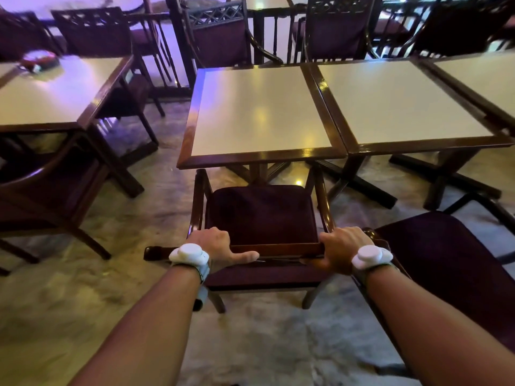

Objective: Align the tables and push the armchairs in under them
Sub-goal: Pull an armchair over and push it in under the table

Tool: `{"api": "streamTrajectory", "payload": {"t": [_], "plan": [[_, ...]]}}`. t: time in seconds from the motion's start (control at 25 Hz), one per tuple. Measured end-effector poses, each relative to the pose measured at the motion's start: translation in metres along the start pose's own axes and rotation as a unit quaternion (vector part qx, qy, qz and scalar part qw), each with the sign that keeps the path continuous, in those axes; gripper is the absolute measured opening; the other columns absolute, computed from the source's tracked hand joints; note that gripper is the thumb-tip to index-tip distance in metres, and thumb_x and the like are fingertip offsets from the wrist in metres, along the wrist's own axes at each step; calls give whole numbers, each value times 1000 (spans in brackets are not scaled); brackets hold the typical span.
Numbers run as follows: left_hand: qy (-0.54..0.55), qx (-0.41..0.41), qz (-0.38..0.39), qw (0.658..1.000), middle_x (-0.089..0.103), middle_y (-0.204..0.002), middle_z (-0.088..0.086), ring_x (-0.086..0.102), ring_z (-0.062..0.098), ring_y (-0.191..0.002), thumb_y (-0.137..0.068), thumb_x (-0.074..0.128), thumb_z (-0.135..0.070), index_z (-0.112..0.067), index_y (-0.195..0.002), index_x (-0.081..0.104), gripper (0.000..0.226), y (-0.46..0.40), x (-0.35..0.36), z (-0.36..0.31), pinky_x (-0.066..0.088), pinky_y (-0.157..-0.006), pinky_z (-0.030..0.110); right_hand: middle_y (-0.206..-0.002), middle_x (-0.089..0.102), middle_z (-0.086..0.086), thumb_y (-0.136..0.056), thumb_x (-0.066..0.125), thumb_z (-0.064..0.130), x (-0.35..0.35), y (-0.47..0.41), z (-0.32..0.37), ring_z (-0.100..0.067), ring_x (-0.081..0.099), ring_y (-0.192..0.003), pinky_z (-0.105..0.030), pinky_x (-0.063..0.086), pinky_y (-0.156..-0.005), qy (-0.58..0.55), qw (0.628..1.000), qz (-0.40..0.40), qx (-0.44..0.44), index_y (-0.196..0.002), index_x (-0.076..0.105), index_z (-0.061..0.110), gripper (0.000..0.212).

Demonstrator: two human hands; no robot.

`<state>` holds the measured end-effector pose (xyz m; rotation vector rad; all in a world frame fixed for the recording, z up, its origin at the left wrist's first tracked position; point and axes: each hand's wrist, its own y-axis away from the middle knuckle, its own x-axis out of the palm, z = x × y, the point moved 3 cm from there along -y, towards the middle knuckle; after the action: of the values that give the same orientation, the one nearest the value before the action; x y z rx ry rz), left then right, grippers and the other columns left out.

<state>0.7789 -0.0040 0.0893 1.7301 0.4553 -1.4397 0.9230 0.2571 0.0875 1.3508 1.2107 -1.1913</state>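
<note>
A dark wooden armchair (262, 213) with a maroon seat stands in front of me, facing a square table (262, 112) with a cream top and a dark wood rim. The front ends of its armrests sit just under the table's near edge. My left hand (217, 245) grips the left end of the chair's top back rail, thumb stretched along the rail. My right hand (341, 247) grips the right end of the same rail. A second table (401, 101) adjoins the first on its right, rims touching.
Another armchair (451, 263) stands close on my right, its seat beside my right arm. A table (55, 90) with armchairs (47, 196) is on the left across a strip of bare floor. More armchairs (220, 37) and a railing line the far side.
</note>
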Motion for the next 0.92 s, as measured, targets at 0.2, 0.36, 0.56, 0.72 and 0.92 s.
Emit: {"api": "streamTrajectory", "payload": {"t": [0.2, 0.36, 0.56, 0.72, 0.92], "plan": [[3, -4, -8, 1000, 51, -53, -4, 48, 15, -49, -51, 20, -111, -17, -53, 46, 98, -18, -8, 2, 41, -52, 32, -68, 67, 6, -70, 29, 96, 2, -21, -13, -20, 68, -65, -35, 55, -63, -1, 1000, 2, -8, -85, 68, 26, 81], [3, -8, -13, 1000, 46, -52, -4, 43, 14, -47, -51, 20, -111, -17, -52, 42, 97, -27, -12, 3, 39, -50, 31, -69, 67, 5, -72, 35, 93, -1, -30, -19, -21, 69, -67, -33, 53, -62, 1, 1000, 7, -12, -84, 69, 25, 77], [0, -14, -13, 1000, 48, -53, -4, 44, 13, -48, -56, 22, -109, -16, -54, 44, 95, -38, -19, 3, 38, -50, 28, -63, 61, 8, -74, 38, 92, -1, -43, -26, -19, 67, -63, -33, 55, -62, 1, 1000, 14, -11, -79, 68, 24, 74], [4, -16, -15, 1000, 49, -54, -3, 45, 13, -49, -61, 26, -108, -16, -56, 47, 94, -47, -20, 6, 39, -50, 28, -64, 62, 8, -72, 35, 93, 2, -52, -31, -17, 65, -60, -31, 53, -59, 3, 1000, 9, -15, -82, 69, 26, 76], [7, -18, -22, 1000, 49, -53, -3, 44, 13, -48, -61, 27, -108, -16, -55, 47, 94, -55, -24, 8, 38, -49, 28, -64, 60, 9, -73, 35, 92, -2, -61, -34, -17, 64, -61, -30, 50, -59, 5, 1000, 18, -15, -84, 69, 27, 74]]}}
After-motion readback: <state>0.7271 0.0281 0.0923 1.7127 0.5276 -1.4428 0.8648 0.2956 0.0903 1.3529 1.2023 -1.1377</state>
